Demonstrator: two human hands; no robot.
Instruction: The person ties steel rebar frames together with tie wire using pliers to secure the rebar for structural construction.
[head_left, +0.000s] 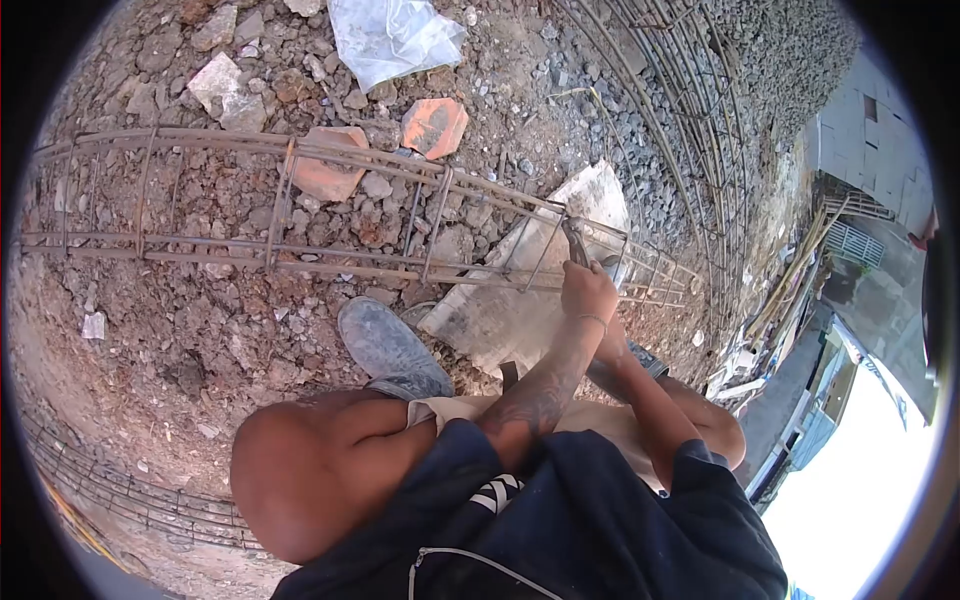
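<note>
A pair of pincers (574, 240) has its jaws against the upper bars of a long rusty rebar cage (350, 262), at a crossing with a stirrup. My left hand (588, 292) is wrapped round the tool's handles. Close behind it sits my right hand (611, 345), mostly covered by the left, so its fingers are hidden. Under this part of the cage lies a pale, dirty board (500, 320). The cage stretches from the far left to just right of my hands.
My muddy boot (390, 345) stands beside the board. Broken orange tile (436, 127), a plastic bag (393, 42) and rubble lie beyond the cage. More bent rebar (690, 130) curves along the gravel at upper right. Another cage (130, 505) runs at lower left.
</note>
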